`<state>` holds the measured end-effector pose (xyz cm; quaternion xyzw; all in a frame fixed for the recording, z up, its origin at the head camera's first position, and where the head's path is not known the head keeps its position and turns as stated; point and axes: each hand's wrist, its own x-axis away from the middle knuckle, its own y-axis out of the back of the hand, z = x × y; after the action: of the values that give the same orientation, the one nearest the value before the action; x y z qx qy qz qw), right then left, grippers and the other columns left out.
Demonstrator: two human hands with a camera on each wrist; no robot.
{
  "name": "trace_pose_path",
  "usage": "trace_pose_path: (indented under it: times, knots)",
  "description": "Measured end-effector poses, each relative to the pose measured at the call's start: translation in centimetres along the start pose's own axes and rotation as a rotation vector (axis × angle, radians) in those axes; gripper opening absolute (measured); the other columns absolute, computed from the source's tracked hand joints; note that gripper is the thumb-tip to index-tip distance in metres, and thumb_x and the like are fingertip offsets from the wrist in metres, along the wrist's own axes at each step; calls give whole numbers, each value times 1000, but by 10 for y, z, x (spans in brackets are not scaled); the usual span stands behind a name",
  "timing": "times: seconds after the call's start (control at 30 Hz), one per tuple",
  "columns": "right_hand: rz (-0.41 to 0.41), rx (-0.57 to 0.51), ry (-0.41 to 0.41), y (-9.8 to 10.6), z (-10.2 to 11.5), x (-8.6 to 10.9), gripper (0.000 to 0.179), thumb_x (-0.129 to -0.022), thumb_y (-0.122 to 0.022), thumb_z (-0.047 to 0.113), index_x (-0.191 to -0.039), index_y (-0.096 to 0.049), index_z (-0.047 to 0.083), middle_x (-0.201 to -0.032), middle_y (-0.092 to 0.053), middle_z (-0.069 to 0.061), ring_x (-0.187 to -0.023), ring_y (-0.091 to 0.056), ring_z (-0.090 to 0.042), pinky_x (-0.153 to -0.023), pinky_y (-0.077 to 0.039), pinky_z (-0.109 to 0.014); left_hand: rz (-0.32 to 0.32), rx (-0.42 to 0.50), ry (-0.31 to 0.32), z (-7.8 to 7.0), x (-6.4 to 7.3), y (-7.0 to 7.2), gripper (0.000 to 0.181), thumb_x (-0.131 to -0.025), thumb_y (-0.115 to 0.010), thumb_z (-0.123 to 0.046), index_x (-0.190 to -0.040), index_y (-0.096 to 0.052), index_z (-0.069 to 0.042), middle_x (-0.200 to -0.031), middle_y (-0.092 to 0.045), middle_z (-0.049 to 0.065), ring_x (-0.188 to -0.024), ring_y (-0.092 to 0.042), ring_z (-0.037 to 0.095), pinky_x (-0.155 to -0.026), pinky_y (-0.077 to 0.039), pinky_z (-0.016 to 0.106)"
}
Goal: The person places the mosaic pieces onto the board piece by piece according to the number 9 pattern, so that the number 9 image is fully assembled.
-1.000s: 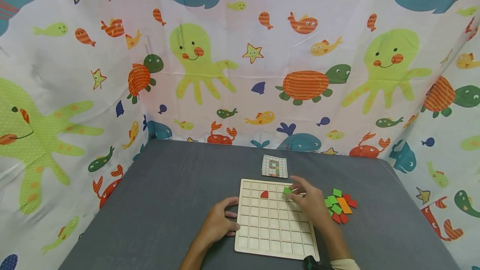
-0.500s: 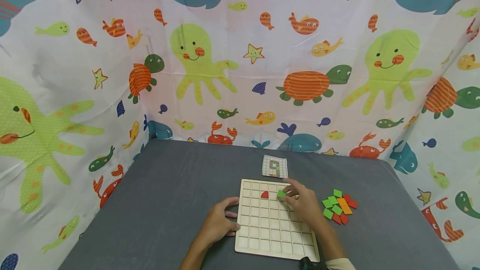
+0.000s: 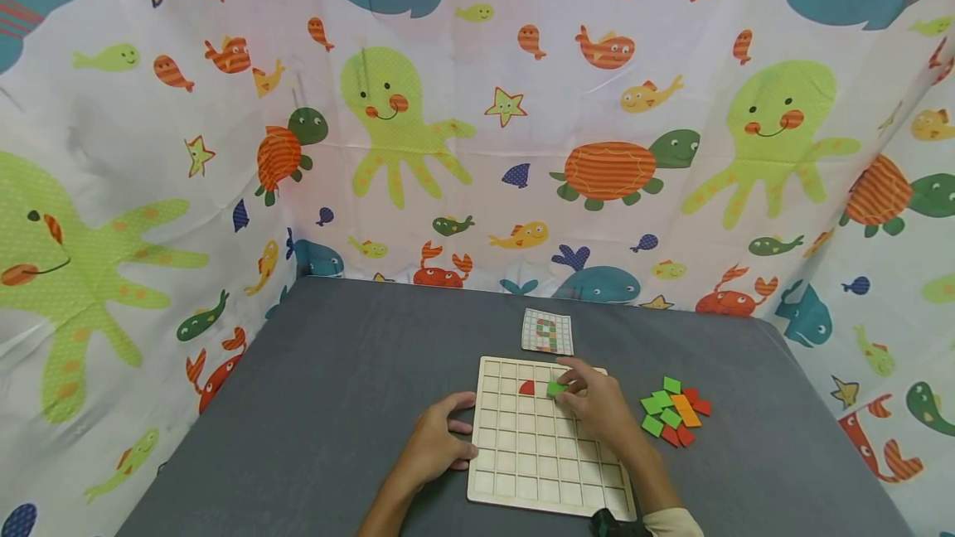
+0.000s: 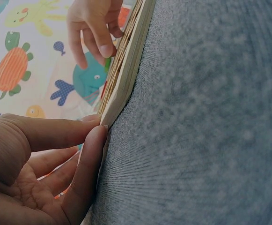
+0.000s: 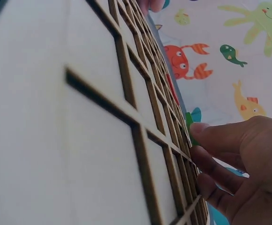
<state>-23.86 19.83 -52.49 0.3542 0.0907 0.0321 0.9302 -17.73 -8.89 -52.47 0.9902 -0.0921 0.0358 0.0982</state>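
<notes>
A pale wooden grid board (image 3: 525,464) lies on the grey table. My left hand (image 3: 436,437) holds its left edge; in the left wrist view the thumb and a finger (image 4: 90,154) meet at the rim. My right hand (image 3: 598,408) reaches over the board's upper right and pinches a green square tile (image 3: 555,389) close over a cell in the second row. In the right wrist view the thumb (image 5: 215,133) touches this tile, partly hidden behind the grid ridges. Left of it in the same row, a red quarter-round tile (image 3: 527,387) sits in a cell.
Right of the board lies a loose group of green tiles (image 3: 652,425), red tiles (image 3: 685,435) and orange tiles (image 3: 685,409). A small pattern card (image 3: 547,331) lies behind the board. A curtain with sea animals (image 3: 477,131) stands around the table (image 3: 373,355).
My right hand has moved left across the board with the green tile, bringing it lower and nearer the red tile. My left hand has stayed at the board's edge.
</notes>
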Motion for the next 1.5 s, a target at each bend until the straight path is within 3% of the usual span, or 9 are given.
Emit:
trace_pose_path:
  times: [0.7,1.1,1.5]
  knots:
    - [74,-14,5,2,8,-6,59,-90,-79,-4,-145,-63,11,-109,-74,-7,-98,-73,-24,-80,-62,-41,13,-17,-7,1,0,1,81,-72,-81,20,-147,-60,-4,-147,-59,21,-106,-69,28,-57,-64,39]
    - [89,2,-3,-6,8,-12,60,-89,-81,-4,-145,-63,9,-109,-75,-2,-101,-73,-23,-83,-63,-43,15,-35,-2,2,-1,1,79,-73,-81,19,-146,-60,-4,-148,-59,20,-107,-69,28,-57,-64,38]
    - [82,-35,-3,-8,10,-10,65,-87,-81,-6,-147,-61,9,-114,-73,-9,-104,-73,-26,-86,-63,-45,12,-5,0,1,0,1,80,-73,-81,19,-147,-60,-5,-148,-60,19,-106,-69,28,-57,-64,38]
